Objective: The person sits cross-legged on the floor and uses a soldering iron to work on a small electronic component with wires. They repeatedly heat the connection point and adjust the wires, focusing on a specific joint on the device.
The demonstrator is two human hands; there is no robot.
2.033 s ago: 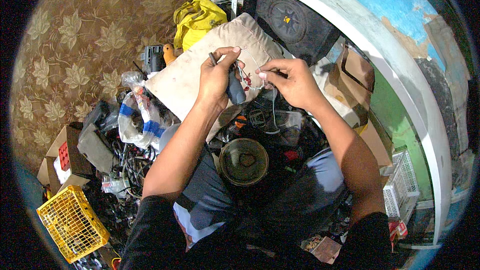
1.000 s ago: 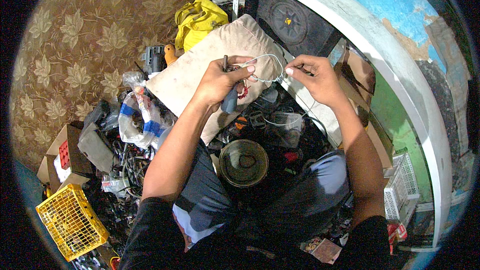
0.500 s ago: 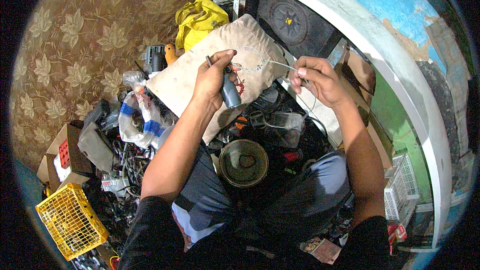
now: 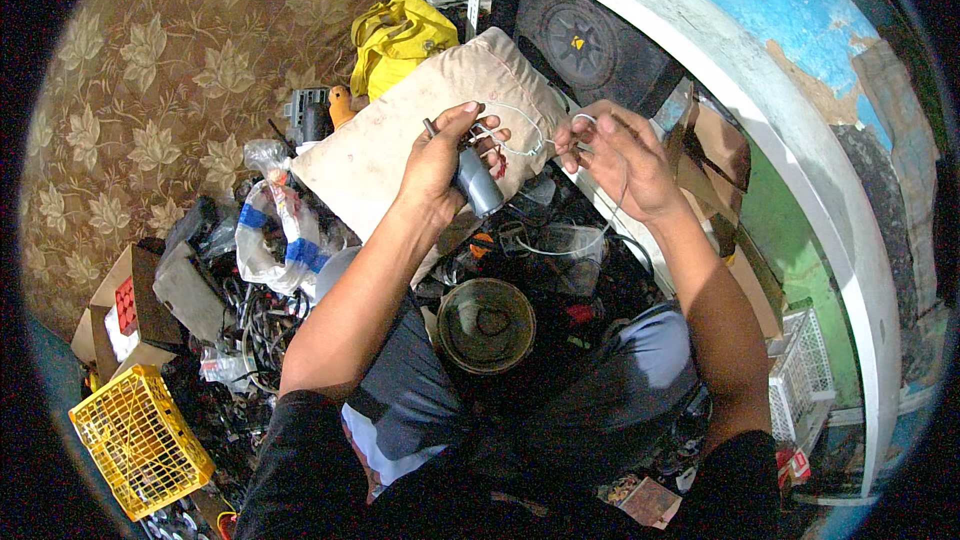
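Observation:
My left hand (image 4: 432,168) is closed around a dark grey cylinder (image 4: 478,187), held tilted over the beige cushion. The end of a thin dark rod (image 4: 430,127) pokes out beside the thumb. Red strands hang by the fingers. From this hand a thin pale wire (image 4: 522,111) arcs across to my right hand (image 4: 632,168), with a twisted stretch along the lower side of the loop. My right fingertips pinch the wire, and its loose length curves down below that hand. What the rod belongs to is hidden by my left fingers.
The beige cushion (image 4: 400,130) lies beyond my hands, against a black speaker (image 4: 580,30). Between my knees stands a round tub (image 4: 445,335). A clear plastic container (image 4: 570,252), a bundled plastic bag (image 4: 262,250) and a yellow crate (image 4: 140,440) sit among cluttered parts.
My left hand has shifted slightly right with the cylinder. My right hand has come a little closer to it, its fingers re-set on the wire, and the wire's loose end now swings lower.

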